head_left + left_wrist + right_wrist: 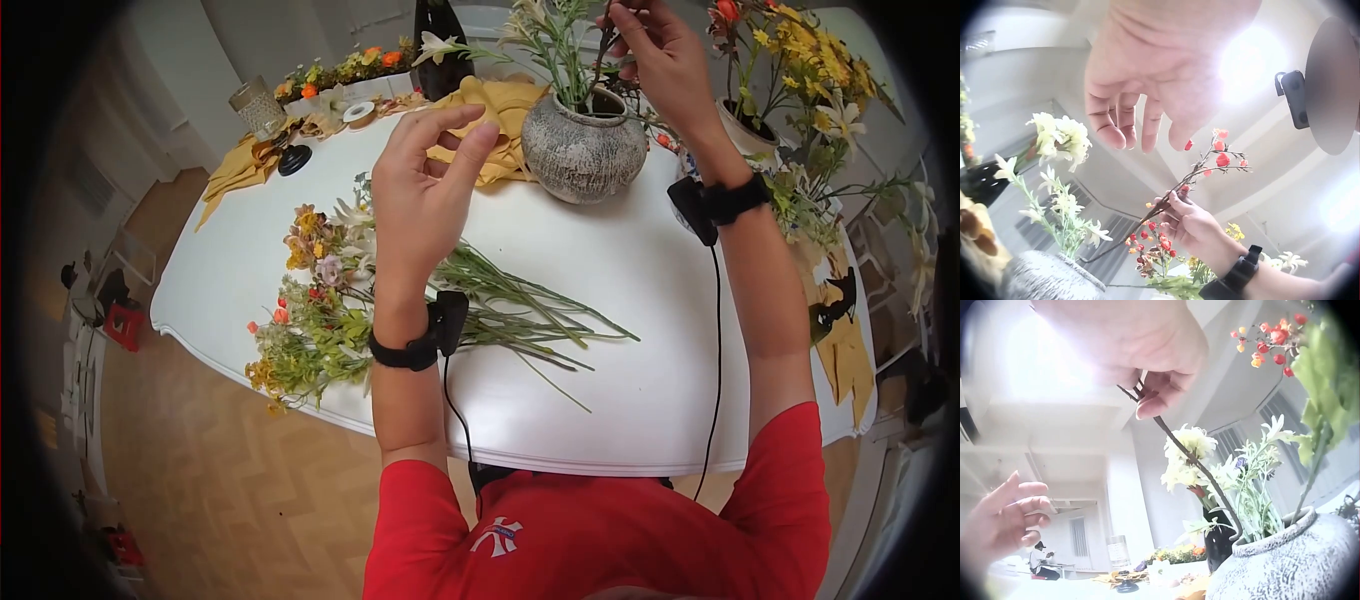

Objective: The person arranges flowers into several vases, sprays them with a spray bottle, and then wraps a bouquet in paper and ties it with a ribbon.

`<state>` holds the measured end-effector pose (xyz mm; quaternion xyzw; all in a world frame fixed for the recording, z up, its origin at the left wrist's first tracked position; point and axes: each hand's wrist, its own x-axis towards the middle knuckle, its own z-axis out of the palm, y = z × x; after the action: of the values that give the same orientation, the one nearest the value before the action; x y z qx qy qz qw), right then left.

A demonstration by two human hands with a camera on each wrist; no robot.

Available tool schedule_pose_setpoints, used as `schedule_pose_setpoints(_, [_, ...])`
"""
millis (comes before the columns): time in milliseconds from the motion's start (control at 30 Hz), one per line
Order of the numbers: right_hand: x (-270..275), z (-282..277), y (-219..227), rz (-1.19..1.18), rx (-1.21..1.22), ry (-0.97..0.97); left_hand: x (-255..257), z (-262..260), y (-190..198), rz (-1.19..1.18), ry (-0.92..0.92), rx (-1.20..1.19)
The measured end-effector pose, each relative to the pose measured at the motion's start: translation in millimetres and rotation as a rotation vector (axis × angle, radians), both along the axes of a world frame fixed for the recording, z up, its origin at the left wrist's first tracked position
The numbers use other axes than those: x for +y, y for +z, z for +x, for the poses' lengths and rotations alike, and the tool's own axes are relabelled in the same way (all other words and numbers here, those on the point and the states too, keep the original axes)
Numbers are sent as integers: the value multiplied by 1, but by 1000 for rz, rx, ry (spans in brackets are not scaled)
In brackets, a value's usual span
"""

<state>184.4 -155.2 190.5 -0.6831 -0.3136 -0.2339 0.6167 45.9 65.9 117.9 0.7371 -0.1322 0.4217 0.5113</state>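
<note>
My right hand (675,80) pinches a thin brown branch (1192,457) between thumb and fingers, above a round grey-white textured vase (585,150). In the right wrist view the branch's lower end sits at the vase mouth, leaning against the rim. Red-orange blossoms (1223,160) dot its upper twigs in the left wrist view. White flowers on green stems (1063,203) stand in the same vase. My left hand (430,190) hovers over the table left of the vase, fingers loosely bent, with nothing in its grasp.
Loose flowers with long green stems (530,310) lie across the white table (600,400). Behind are a yellow cloth (500,110), a dark bottle-shaped vase (440,60), a glass cup (258,108) and a ribbon spool (359,114). Another flower-filled pot (745,130) stands at right.
</note>
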Motion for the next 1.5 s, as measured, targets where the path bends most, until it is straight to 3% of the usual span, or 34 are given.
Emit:
schedule_pose_setpoints(133, [-1,18,-3,-80,-174,-101,-2,-3,1,50,21,61])
schedule_pose_setpoints(500, [-9,61,-60,-178,-51,-284,-21,5,-6,189,61,35])
schedule_pose_setpoints(667, [-11,55,-75,-117,10,-260,-54,57,-3,248,19,51])
schedule_pose_setpoints(900, [-9,28,-82,-309,95,-334,-96,141,30,318,234,-209])
schedule_pose_setpoints(967, [-6,20,-82,-257,97,-290,-99,150,37,402,295,-302])
schedule_pose_setpoints(1033, [-5,30,-93,-280,23,-275,-102,145,41,382,222,-110])
schedule_pose_setpoints(1100, [-7,28,-102,-199,116,-201,-107,135,47,338,179,46])
schedule_pose_setpoints(1167, [-9,22,-112,-168,98,-181,-105,141,42,346,201,32])
schedule_pose_setpoints(1367, [-51,-3,-158,101,671,88,-94,136,39,382,224,67])
schedule_pose_setpoints(1467, [-69,21,-160,151,681,-122,-94,135,38,371,199,96])
schedule_pose_setpoints(1500, [-70,27,-158,124,534,-145,-93,134,38,359,186,98])
